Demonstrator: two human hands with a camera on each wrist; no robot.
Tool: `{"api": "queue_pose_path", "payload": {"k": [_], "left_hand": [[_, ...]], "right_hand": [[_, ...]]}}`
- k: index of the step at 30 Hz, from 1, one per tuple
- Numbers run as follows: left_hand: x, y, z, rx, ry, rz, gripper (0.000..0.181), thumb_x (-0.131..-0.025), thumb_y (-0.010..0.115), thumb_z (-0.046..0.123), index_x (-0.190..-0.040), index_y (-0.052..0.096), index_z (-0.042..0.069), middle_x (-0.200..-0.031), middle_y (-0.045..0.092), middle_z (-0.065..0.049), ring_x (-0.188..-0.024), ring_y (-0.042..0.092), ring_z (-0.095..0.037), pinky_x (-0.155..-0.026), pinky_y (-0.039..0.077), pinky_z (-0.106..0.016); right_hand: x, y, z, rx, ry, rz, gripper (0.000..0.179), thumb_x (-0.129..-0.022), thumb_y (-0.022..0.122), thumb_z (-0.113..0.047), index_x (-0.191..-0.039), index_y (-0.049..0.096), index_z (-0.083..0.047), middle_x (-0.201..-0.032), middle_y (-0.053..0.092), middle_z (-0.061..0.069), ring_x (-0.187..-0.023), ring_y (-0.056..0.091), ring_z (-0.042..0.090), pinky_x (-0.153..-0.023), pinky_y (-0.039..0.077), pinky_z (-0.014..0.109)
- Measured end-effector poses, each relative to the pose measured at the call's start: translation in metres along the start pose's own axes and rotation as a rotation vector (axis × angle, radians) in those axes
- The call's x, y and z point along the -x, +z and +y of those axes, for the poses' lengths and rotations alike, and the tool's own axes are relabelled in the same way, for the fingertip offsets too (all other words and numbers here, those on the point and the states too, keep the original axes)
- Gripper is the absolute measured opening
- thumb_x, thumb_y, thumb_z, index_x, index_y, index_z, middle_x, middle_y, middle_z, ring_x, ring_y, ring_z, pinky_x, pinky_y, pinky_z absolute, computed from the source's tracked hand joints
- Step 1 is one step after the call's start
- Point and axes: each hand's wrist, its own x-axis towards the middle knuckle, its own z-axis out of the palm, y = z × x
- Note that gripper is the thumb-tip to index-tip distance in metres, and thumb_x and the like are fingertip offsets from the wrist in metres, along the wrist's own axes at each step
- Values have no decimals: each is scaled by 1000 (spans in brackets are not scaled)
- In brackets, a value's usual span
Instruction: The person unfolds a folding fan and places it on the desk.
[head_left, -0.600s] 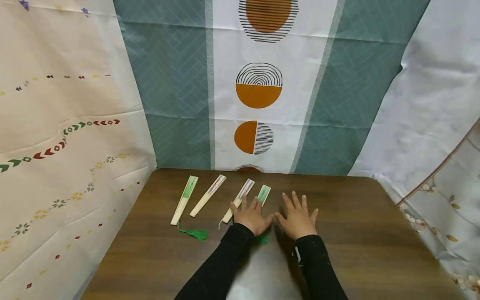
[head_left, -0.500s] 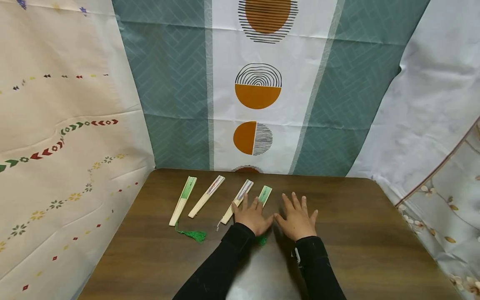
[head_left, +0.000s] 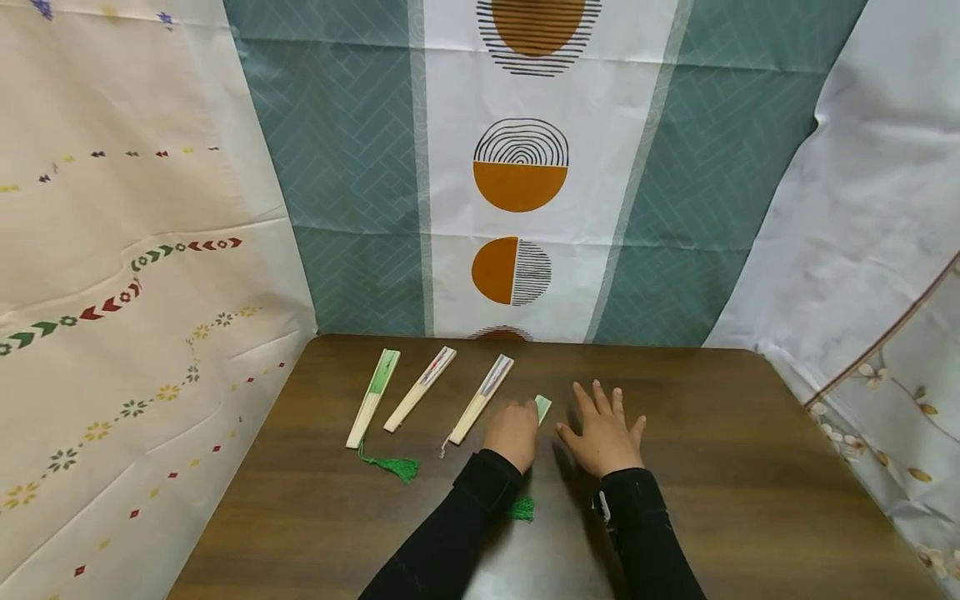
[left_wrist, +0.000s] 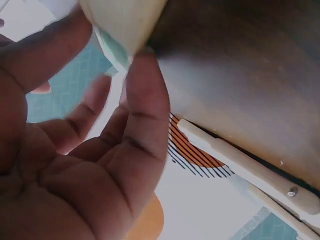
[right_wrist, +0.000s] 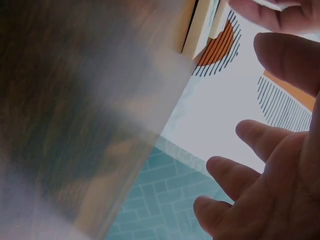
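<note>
My left hand (head_left: 513,433) pinches a folded hand fan between thumb and forefinger. In the left wrist view that fan (left_wrist: 125,20) shows pale wood and a green strip. From the head view, only its green tip (head_left: 543,406) and green tassel (head_left: 522,508) show; my hand covers the middle. Just left of this hand lies a folded fan with a greyish printed strip (head_left: 483,398). My right hand (head_left: 606,437) has its fingers spread above the brown table, to the right of the held fan, and holds nothing.
Two more folded fans lie to the left: a printed one (head_left: 420,390) and a green one (head_left: 373,398) with a green tassel (head_left: 393,468). The brown table (head_left: 300,517) ends at a patterned cloth (head_left: 360,208) behind. Cloths also hang at both sides.
My left hand's fingers went from spread over the fan to curled, pinching it. The fan and its tassel have shifted towards me. My right hand stays spread and is now slightly apart from the left.
</note>
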Motion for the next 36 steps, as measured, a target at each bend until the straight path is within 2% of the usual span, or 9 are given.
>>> {"api": "queue_pose_path", "payload": {"k": [6, 10, 13, 18, 21, 23, 26, 29, 36], "left_hand": [[2, -7, -5, 105, -62, -142, 59, -70, 112, 38, -98, 69, 10, -80, 76, -6, -73, 76, -26, -65, 68, -38], [1, -7, -11, 144, -42, -216, 41, -81, 105, 42, -85, 75, 14, -82, 78, -3, -76, 77, -24, -67, 66, -35], [1, -20, -16, 285, -65, -270, 39, -93, 96, 38, -76, 70, 14, -72, 70, -1, -66, 68, -19, -57, 55, -31], [1, -84, -17, 681, -86, -320, 34, -108, 80, 25, -81, 62, 14, -71, 56, 4, -62, 50, -12, -56, 40, -25], [2, -124, -14, 943, -120, -358, 16, -110, 77, 17, -99, 70, 8, -84, 68, 0, -71, 56, -12, -63, 47, -25], [3, -135, -13, 1089, -164, -369, 12, -111, 76, 14, -107, 72, 4, -88, 73, -3, -75, 62, -13, -66, 57, -27], [3, -143, -13, 1270, -247, -378, 9, -111, 73, 9, -111, 71, 0, -90, 73, -4, -81, 71, -13, -71, 69, -31], [2, -144, -16, 1381, -297, -374, 6, -111, 72, 4, -113, 71, -2, -93, 74, -3, -84, 78, -15, -72, 74, -33], [-1, -146, -23, 1425, -336, -339, 7, -113, 68, 2, -108, 65, -2, -97, 73, -5, -90, 80, -16, -75, 75, -35]], "right_hand": [[1, 1, -1, -4, -16, 9, 82, -112, 72, -42, -179, 34, -13, -188, 20, 28, -174, 6, 61, -128, 5, 100], [1, -1, -3, -17, -21, 16, 83, -112, 71, -42, -179, 34, -12, -188, 21, 28, -174, 7, 61, -128, 5, 100], [2, -2, -5, -54, -29, 24, 81, -113, 69, -42, -179, 33, -10, -188, 21, 27, -175, 8, 58, -130, 7, 98], [0, -5, -11, -221, -83, 58, 77, -120, 59, -41, -180, 28, -6, -185, 29, 28, -173, 26, 53, -136, 28, 85], [0, -9, -15, -342, -104, 79, 79, -122, 56, -42, -182, 20, -6, -180, 41, 29, -162, 47, 53, -129, 47, 76], [1, -11, -17, -390, -106, 95, 77, -122, 55, -43, -182, 22, -8, -171, 53, 29, -150, 61, 52, -118, 58, 70], [3, -14, -21, -459, -112, 79, 63, -122, 55, -44, -172, 46, -8, -143, 74, 29, -117, 77, 45, -92, 67, 54], [4, -15, -24, -550, -114, 44, 46, -122, 57, -40, -153, 68, -9, -121, 81, 21, -100, 77, 27, -82, 67, 42], [2, -15, -27, -737, -105, -13, 31, -119, 64, -21, -131, 77, 5, -104, 84, 18, -88, 83, 20, -78, 76, 40]]}}
